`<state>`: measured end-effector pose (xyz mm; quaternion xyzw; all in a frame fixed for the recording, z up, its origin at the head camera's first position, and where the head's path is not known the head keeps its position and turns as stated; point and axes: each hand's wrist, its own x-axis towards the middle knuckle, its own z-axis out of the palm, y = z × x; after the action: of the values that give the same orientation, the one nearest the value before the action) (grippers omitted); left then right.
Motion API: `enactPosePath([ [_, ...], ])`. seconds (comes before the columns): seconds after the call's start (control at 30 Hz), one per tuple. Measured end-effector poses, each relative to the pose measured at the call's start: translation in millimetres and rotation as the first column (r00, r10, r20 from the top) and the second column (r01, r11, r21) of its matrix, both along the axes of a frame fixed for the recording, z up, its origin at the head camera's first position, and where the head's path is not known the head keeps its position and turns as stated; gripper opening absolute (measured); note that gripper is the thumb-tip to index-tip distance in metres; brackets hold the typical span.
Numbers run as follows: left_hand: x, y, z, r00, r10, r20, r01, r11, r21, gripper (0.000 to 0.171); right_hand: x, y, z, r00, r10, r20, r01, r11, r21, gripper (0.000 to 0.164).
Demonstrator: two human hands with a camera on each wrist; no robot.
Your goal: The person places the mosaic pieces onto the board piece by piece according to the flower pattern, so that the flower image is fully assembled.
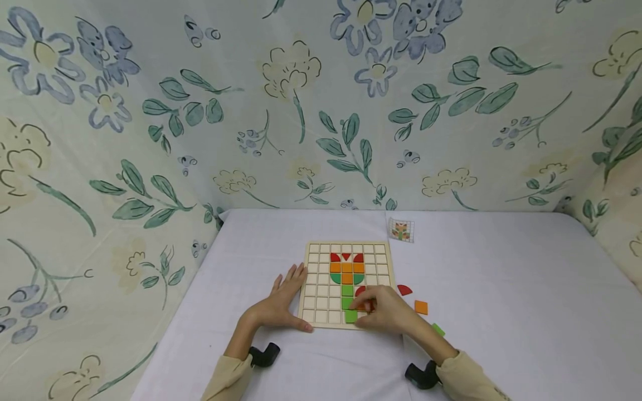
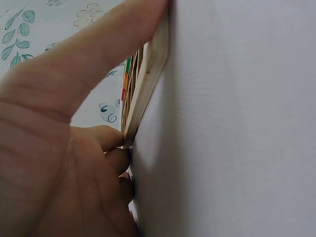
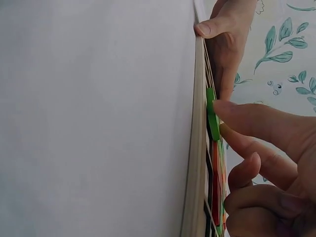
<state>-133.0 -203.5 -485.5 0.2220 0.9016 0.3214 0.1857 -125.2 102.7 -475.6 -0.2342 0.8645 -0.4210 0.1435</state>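
A wooden grid board lies on the table, bearing a flower pattern of red, orange and green tiles. My left hand rests along its left side with spread fingers, the thumb at the near left corner. In the left wrist view that thumb lies against the board's edge. My right hand pinches a light green square tile between thumb and index finger, at the lowest row. Seen from the right wrist, this tile stands tilted at its cell. The right hand partly covers a red tile and an orange one.
Right of the board lie a loose red quarter-round tile, an orange square and a green tile, partly behind the right forearm. A small pattern card sits beyond the board's far right corner. Floral cloth hangs behind the white-covered table.
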Motion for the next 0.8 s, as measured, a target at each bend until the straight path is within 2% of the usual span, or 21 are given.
enactPosePath([
  [0.27,-0.5,0.0,0.4,1.0,-0.007,-0.006,0.007,1.0,0.0,0.137,-0.5,-0.9,-0.7,1.0,-0.003,0.015,0.003,1.0,-0.018,0.017],
  [0.6,-0.8,-0.3,0.4,1.0,-0.006,-0.008,0.005,1.0,-0.014,0.137,1.1,-8.1,1.5,0.999,-0.013,-0.034,0.013,1.0,0.001,0.017],
  [0.8,0.2,0.2,1.6,1.0,-0.005,-0.004,0.005,1.0,-0.007,0.137,2.3,-3.7,4.9,1.0,-0.002,-0.004,0.002,1.0,-0.001,0.017],
])
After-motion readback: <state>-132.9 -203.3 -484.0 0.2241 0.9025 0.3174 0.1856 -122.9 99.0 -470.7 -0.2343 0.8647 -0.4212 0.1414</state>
